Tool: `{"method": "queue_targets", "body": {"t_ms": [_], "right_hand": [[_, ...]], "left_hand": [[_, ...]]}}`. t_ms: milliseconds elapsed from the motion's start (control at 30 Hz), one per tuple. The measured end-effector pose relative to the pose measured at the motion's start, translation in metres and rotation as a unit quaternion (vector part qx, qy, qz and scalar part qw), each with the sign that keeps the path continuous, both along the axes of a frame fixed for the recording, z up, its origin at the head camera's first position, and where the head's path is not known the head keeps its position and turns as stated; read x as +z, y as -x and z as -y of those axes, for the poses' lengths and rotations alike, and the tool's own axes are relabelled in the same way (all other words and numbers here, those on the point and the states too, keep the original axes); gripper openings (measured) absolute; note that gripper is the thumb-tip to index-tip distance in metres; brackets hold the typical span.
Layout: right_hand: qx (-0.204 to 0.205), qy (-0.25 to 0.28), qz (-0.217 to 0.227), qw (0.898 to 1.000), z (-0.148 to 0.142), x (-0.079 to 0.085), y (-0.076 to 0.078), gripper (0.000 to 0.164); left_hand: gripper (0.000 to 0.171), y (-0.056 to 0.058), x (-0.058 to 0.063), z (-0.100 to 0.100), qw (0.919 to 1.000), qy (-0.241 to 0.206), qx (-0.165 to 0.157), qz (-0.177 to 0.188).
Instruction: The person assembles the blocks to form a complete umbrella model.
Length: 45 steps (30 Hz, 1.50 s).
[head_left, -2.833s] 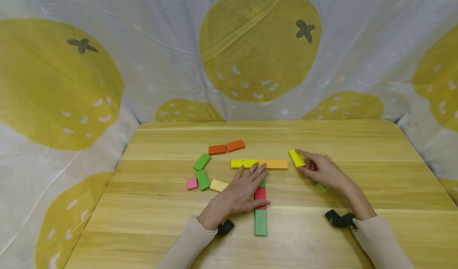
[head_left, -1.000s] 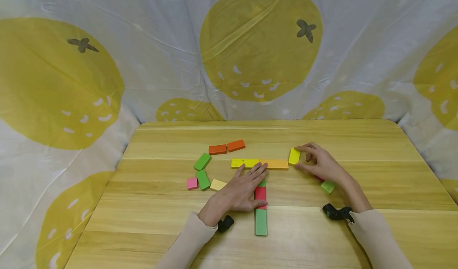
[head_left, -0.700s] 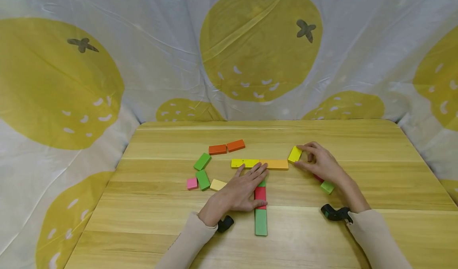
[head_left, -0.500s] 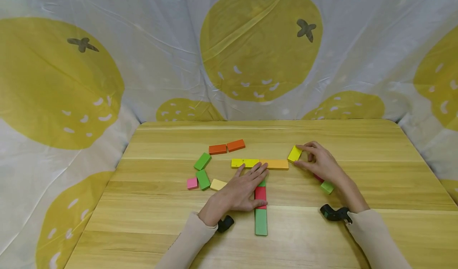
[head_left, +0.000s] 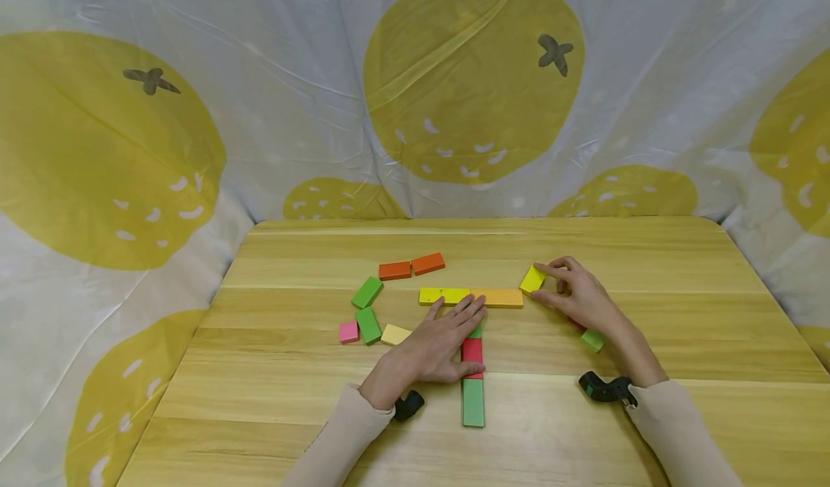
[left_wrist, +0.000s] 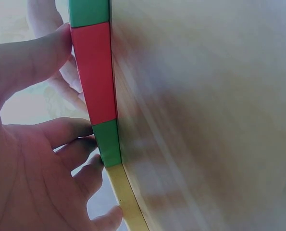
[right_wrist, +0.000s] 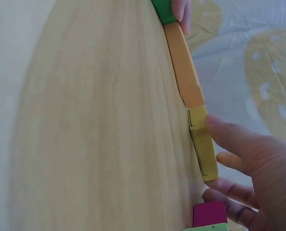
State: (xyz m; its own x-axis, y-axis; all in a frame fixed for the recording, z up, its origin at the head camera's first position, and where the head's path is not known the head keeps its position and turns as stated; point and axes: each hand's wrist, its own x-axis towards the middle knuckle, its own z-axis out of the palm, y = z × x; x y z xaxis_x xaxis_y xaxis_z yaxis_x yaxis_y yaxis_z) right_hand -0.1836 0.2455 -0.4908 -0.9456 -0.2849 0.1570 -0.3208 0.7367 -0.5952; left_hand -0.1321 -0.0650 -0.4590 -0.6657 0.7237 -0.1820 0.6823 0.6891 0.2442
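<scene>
In the head view my right hand [head_left: 580, 296] pinches a yellow block [head_left: 532, 279] between thumb and fingers. The block lies slanted, its near end at the right end of an orange block [head_left: 502, 298]. The right wrist view shows these ends meeting. My left hand [head_left: 428, 350] rests with fingers spread on the row of blocks: fingertips at a spotted yellow block [head_left: 444, 295] and a green block [left_wrist: 109, 144], thumb on a red block [head_left: 472, 354]. A longer green block [head_left: 472, 402] ends that column. The blocks form a T, partly hidden under the left hand.
Left of the T lie two orange-red blocks [head_left: 395, 270], two green blocks [head_left: 367, 292], a pink block [head_left: 348, 332] and a pale yellow block [head_left: 395, 335]. Beneath the right wrist are a light green block [head_left: 593, 340] and a magenta block [right_wrist: 210, 214].
The right hand has swung the yellow block round from its opposite slant and brought it left against the orange block's end. The left hand has stayed in place.
</scene>
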Motion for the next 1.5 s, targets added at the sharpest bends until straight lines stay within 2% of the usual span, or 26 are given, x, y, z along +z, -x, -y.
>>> {"method": "queue_targets", "body": {"t_ms": [667,900,1500], "right_hand": [[0.007,0.013,0.013,1.0,-0.0035,-0.0009,0.0011,0.059],[0.022,0.015,0.016,1.0,-0.0055,-0.0003,0.0002,0.059],[0.032,0.026,0.021,0.999,-0.0078,0.0014,-0.0013,0.057]], "left_hand": [[0.089,0.0005,-0.0016,0.0,0.9999,0.005,-0.002,-0.009],[0.089,0.0001,-0.0013,0.0001,1.0,0.001,0.0,0.002],[0.087,-0.0003,-0.0007,-0.0001,1.0,0.005,-0.001,-0.002]]}}
